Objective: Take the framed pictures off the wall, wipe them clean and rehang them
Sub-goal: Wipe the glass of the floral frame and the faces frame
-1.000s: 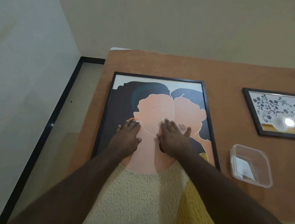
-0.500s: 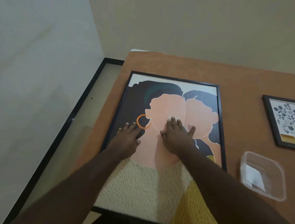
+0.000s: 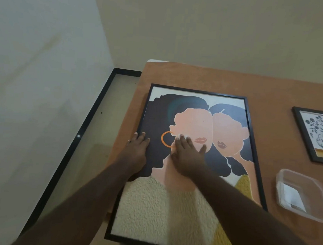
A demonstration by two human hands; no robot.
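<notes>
A large black-framed picture (image 3: pixel 169 210) of two stylised faces lies flat on the table (image 3: pixel 218 78), which is covered in orange-brown cloth. My left hand (image 3: pixel 137 149) rests flat on the picture's left edge, fingers straight. On the glass over the left face's chin my right hand (image 3: pixel 188 157) presses flat, and a bit of white wipe (image 3: pixel 180 136) shows under its fingertips. A smaller black-framed flower picture (image 3: pixel 322 133) lies at the table's right, partly cut off by the view.
A clear plastic container (image 3: pixel 301 195) holding a white sheet sits right of the large picture. The table's left edge drops to a narrow strip of floor (image 3: pixel 97 146) beside a pale wall with black skirting. Another wall stands behind the table.
My left hand has slid left from the picture's middle to its left edge. My right hand has moved left and down over the glass, uncovering the orange earring and the lips.
</notes>
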